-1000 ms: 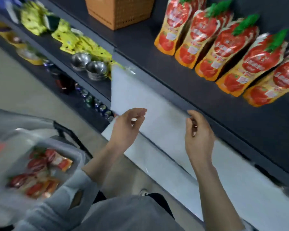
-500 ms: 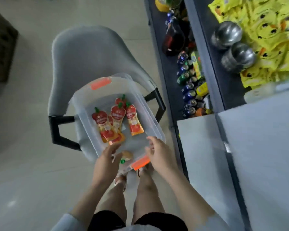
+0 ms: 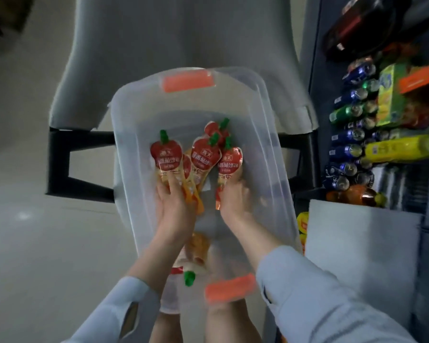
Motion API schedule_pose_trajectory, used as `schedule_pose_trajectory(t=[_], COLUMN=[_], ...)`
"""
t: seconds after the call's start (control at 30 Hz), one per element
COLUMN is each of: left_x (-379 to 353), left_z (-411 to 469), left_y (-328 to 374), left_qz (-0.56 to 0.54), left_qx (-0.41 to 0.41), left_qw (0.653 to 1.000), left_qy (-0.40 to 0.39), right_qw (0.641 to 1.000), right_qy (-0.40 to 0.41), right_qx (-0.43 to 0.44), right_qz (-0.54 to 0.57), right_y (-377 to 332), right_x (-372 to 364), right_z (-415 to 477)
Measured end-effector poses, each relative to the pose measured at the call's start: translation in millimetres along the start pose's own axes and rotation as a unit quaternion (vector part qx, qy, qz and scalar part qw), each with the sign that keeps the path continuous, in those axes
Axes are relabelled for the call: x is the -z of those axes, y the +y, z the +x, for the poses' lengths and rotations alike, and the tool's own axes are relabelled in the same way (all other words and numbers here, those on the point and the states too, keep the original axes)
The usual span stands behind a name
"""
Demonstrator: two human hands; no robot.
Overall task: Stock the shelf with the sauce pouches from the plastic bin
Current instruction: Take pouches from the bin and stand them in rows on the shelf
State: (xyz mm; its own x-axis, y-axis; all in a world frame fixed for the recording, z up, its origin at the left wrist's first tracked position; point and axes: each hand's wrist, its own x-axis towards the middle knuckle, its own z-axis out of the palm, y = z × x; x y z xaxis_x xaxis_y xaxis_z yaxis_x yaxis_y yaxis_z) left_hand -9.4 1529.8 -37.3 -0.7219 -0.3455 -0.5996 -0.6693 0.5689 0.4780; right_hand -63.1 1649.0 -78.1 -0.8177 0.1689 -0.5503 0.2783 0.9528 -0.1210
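A clear plastic bin (image 3: 263,154) with orange latches sits on a grey chair below me. Several red tomato sauce pouches with green caps lie bunched in its middle. My left hand (image 3: 175,204) reaches in and grips the lower end of the left pouch (image 3: 166,154). My right hand (image 3: 233,196) has its fingers curled round the lower end of the right pouch (image 3: 229,160). Between them lie a middle pouch (image 3: 204,154) and more beneath it. One more pouch (image 3: 196,251) lies under my left wrist at the bin's near end, green cap toward me.
The grey chair (image 3: 183,38) has black arms on both sides of the bin. At the right, a low dark shelf holds rows of drink cans (image 3: 349,134), a yellow bottle (image 3: 399,148) and a green box. A white panel (image 3: 357,243) stands near my right arm.
My view swung from the upper shelf down to the bin. Both hands went from the bin's near rim into it and now hold pouches.
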Motion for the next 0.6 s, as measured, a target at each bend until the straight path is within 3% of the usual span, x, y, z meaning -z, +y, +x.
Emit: schedule_pose_trajectory(t=[0.1,0.17,0.3,0.6], left_x=[-11.8,-16.8,-21.6,-18.4], left_z=[20.7,32.8,54.8,76.3], left_y=[6.2,8.8,10.3,14.1], left_qz=[0.062,0.108,0.166,0.143], left_qx=[0.031,0.031,0.044,-0.033], left_qw=[0.997,0.990,0.982,0.987], left_qy=[0.041,0.079,0.083,0.068], right_qw=[0.994,0.993,0.994,0.991], right_qy=[-0.029,-0.048,-0.040,-0.062], right_qx=[-0.047,-0.044,-0.051,-0.054], right_qz=[0.090,0.095,0.086,0.109], right_y=[0.4,1.9,3.3,-8.1], right_x=[-4.9,-6.0,1.9,-2.8], right_z=[-3.7,-4.7,0.9,7.3])
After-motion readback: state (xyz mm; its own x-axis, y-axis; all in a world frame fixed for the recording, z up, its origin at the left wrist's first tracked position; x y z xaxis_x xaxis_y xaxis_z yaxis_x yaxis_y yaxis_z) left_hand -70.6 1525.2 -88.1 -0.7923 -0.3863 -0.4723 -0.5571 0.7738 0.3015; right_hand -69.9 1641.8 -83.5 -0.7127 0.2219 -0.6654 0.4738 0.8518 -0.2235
